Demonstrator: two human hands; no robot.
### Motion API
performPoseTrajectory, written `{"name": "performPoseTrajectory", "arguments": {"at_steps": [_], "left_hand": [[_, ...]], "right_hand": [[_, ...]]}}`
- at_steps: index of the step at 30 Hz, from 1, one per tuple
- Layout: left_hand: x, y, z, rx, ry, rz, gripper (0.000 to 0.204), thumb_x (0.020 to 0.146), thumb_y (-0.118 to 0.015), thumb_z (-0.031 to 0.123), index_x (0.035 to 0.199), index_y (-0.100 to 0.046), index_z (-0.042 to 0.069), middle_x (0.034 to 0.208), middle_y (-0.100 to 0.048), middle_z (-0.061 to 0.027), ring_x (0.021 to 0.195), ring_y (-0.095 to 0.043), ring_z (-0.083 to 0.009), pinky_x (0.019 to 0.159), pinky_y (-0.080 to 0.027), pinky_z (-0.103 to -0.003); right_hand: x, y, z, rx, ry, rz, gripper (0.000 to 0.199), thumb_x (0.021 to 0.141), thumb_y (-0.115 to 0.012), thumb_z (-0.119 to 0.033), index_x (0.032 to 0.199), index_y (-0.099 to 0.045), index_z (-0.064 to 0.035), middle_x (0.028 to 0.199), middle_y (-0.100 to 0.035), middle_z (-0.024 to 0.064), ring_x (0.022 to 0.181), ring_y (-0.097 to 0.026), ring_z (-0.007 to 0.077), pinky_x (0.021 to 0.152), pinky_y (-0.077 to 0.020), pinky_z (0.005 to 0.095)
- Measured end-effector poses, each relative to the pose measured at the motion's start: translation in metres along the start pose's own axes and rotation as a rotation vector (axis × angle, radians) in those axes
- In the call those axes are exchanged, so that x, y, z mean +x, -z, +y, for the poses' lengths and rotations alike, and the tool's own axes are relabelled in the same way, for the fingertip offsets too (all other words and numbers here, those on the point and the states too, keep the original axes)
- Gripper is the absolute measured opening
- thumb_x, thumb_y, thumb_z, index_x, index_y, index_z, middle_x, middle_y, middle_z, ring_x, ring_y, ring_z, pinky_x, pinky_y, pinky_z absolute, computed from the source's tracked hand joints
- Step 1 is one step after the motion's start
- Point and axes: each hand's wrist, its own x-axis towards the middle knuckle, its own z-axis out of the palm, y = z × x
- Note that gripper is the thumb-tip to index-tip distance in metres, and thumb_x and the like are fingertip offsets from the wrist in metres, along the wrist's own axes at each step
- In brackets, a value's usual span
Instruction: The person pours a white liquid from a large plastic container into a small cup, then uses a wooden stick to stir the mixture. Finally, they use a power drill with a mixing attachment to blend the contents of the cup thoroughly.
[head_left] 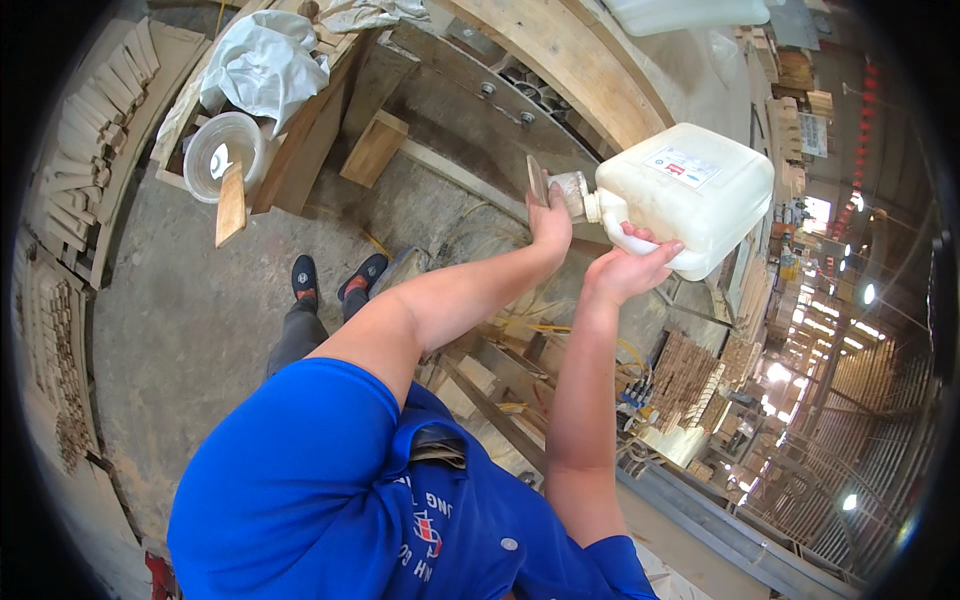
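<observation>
A whitish translucent plastic jug [725, 205] with a label on its side lies tilted in the air, its neck toward the left. My right hand [632, 268] is closed around the jug's handle. Against the jug's mouth, my left hand [549, 218] grips a small whitish cup [570, 192]; a flat wooden piece [537, 180] sticks up beside it. Whether liquid runs between jug and cup cannot be seen, and the cup's inside is hidden.
A round plastic tub [212, 135] with a wooden paddle [231, 208] sits on a workbench at upper left, near a crumpled white plastic bag [262, 70]. A long wooden board [570, 60] curves across the far side. Wood stacks [680, 375] stand to the right.
</observation>
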Motion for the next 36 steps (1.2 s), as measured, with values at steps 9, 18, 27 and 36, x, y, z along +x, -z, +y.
{"name": "performPoseTrajectory", "arguments": {"at_steps": [9,18,27,36], "left_hand": [[0.007,-0.016,-0.002,0.139,-0.151,-0.005,0.041,0.089,-0.047,0.02,0.126,-0.038,0.003,0.125,-0.039,-0.0191,0.115,-0.039,-0.0367,0.097,-0.031,-0.039],[0.021,-0.028,0.001,-0.062,-0.095,-0.122,0.043,0.089,-0.048,0.024,0.127,-0.039,0.008,0.122,-0.047,-0.0131,0.109,-0.049,-0.0303,0.09,-0.041,-0.04],[0.008,-0.016,0.047,-0.393,0.45,-0.782,0.034,0.092,-0.039,0.034,0.123,-0.043,0.018,0.119,-0.052,-0.0052,0.098,-0.058,-0.0241,0.074,-0.051,-0.049],[0.013,0.04,0.101,-0.291,0.365,-0.832,0.04,0.093,-0.038,0.031,0.129,-0.039,0.014,0.124,-0.049,-0.0065,0.11,-0.052,-0.0239,0.084,-0.047,-0.045]], "right_hand": [[0.021,-0.01,-0.034,0.036,-0.174,0.085,0.045,0.095,-0.036,-0.035,0.122,-0.032,0.0005,0.079,-0.046,0.0088,0.066,-0.049,0.018,0.066,-0.0458,0.0365],[0.121,-0.045,-0.086,0.139,-0.386,-0.244,0.03,0.095,-0.033,-0.029,0.112,-0.039,-0.0047,0.085,-0.045,0.0077,0.074,-0.046,0.0177,0.075,-0.04,0.0413],[0.297,-0.042,-0.131,0.334,-0.617,-0.283,0.033,0.091,-0.038,-0.02,0.112,-0.034,0.0058,0.094,-0.047,0.0156,0.083,-0.048,0.0251,0.077,-0.0415,0.0457],[0.387,-0.074,-0.138,0.508,-0.823,-0.438,0.061,0.089,-0.044,-0.029,0.123,-0.021,0.015,0.111,-0.043,0.025,0.102,-0.046,0.0349,0.09,-0.0401,0.049]]}}
